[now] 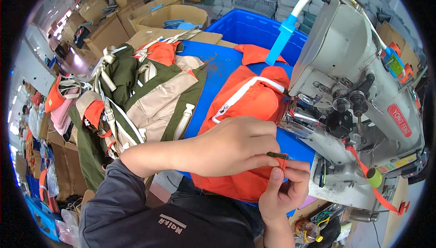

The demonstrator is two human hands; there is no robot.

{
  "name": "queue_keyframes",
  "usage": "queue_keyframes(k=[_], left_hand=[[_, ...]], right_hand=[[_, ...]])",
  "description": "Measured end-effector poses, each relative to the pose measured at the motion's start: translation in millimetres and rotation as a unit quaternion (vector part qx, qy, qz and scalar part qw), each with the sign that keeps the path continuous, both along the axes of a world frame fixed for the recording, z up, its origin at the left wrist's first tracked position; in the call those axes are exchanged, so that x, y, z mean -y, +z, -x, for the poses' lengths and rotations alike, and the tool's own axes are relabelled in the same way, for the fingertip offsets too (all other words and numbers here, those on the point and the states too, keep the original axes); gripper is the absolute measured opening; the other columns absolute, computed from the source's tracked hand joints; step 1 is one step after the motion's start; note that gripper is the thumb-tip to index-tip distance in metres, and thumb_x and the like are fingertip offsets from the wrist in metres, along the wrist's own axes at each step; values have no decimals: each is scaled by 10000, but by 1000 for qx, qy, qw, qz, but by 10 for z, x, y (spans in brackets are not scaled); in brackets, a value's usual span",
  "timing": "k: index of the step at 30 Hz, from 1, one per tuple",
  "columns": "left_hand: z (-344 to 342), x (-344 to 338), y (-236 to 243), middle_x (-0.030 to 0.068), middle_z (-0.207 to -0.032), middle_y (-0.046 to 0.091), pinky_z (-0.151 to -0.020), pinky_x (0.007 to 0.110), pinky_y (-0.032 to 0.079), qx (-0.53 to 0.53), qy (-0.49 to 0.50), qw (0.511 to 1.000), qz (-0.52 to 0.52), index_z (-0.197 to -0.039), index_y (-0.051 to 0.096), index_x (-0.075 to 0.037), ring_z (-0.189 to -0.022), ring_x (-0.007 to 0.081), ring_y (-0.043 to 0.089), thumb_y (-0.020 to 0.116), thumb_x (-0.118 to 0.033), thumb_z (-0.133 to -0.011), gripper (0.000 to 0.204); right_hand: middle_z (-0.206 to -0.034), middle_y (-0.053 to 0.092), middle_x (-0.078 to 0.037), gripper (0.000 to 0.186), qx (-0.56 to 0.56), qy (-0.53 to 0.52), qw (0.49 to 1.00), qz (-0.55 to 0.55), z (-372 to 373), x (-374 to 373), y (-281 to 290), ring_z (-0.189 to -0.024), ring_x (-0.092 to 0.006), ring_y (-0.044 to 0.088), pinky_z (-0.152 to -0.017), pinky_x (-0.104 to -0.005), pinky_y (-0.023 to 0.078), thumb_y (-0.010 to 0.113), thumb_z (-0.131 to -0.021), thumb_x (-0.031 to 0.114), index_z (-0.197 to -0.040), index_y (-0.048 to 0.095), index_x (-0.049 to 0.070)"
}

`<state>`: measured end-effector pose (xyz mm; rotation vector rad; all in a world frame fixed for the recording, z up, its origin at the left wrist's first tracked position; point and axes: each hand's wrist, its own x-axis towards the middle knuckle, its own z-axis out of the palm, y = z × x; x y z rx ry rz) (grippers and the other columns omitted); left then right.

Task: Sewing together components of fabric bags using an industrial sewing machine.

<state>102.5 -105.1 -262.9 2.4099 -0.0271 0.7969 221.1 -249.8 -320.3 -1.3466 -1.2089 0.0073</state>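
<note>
Orange fabric with white webbing lies on the blue work surface, reaching down under my hands. My left hand is closed, thumb and fingers pinching a small dark olive strip at an orange edge of the fabric. My right hand is closed just below it, thumb and fingers pinching that same orange edge. The grey industrial sewing machine stands to the right of the fabric, with a red-orange tape hanging from it.
Olive, beige and orange bag pieces are piled left of my arm. A blue bin and cardboard boxes are behind. Tools and a bottle lie below right. A person stands far back left.
</note>
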Motion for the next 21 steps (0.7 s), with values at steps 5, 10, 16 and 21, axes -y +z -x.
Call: queue_keyframes(k=[5, 10, 16, 21], left_hand=[[-2, 52, -3, 90, -910, 564, -677, 331, 479, 42, 2, 999, 26, -943, 647, -15, -799, 248, 591, 752, -131, -795, 215], [5, 12, 19, 93, -921, 570, -639, 310, 474, 11, -39, 989, 141, -943, 645, -15, -776, 229, 593, 756, -88, -796, 199], [-8, 9, 24, 99, -887, 575, -620, 314, 462, -6, -47, 989, 142, -920, 621, -12, -755, 232, 597, 749, -75, -806, 182], [-38, 7, -8, 98, -871, 580, -611, 318, 456, 17, -46, 990, 129, -912, 624, -11, -745, 233, 599, 738, -60, -815, 158]], right_hand=[[-944, 581, -139, 133, 12, 6, 1000, -1, -15, 24, -2, -806, -176, 530, -714, -271, 435, 610, -927, 58, -898, 492, 3], [-939, 581, -141, 145, 22, 27, 999, -9, -23, 1, -18, -803, -173, 525, -710, -268, 438, 605, -931, 60, -909, 473, 3], [-925, 582, -143, 141, 20, 45, 998, -29, -26, 0, -36, -797, -176, 518, -716, -274, 443, 603, -933, 58, -920, 474, 3], [-815, 622, -105, 213, -194, 50, 979, -26, 18, -37, 82, -685, -158, 564, -592, -258, 438, 725, -816, 6, -887, 524, 17]])
